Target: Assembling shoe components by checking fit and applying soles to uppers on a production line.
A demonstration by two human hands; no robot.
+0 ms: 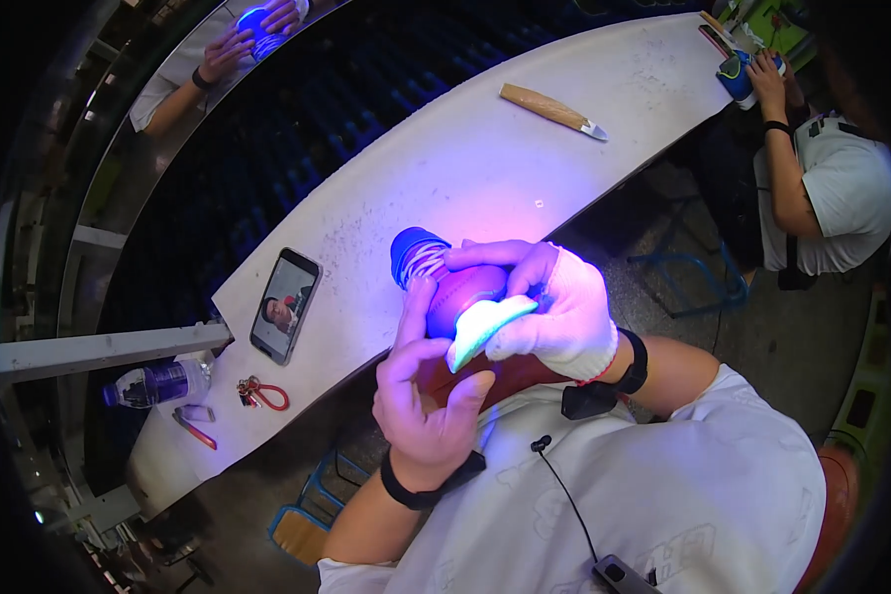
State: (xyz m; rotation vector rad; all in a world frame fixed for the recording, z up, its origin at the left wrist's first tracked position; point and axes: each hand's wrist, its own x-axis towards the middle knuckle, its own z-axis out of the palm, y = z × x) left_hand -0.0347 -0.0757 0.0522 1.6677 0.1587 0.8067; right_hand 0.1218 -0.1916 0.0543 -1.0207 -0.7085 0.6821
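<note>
A small lace-up shoe is held in front of my chest, over the near edge of the table. Blue-violet light falls on it, and its pale sole edge glows bright nearest me. My right hand, in a white glove, grips the shoe with the thumb by the glowing edge and the fingers over the upper. Bare, my left hand supports its left side, fingers along the upper and thumb standing away. The laces point away from me. The underside of the shoe is hidden.
On the white table lie a wooden-handled knife, a phone, a red key loop and a red cutter-like tool. A bottle lies at the left. Co-workers handle shoes top left and top right. Blue-framed stools stand below.
</note>
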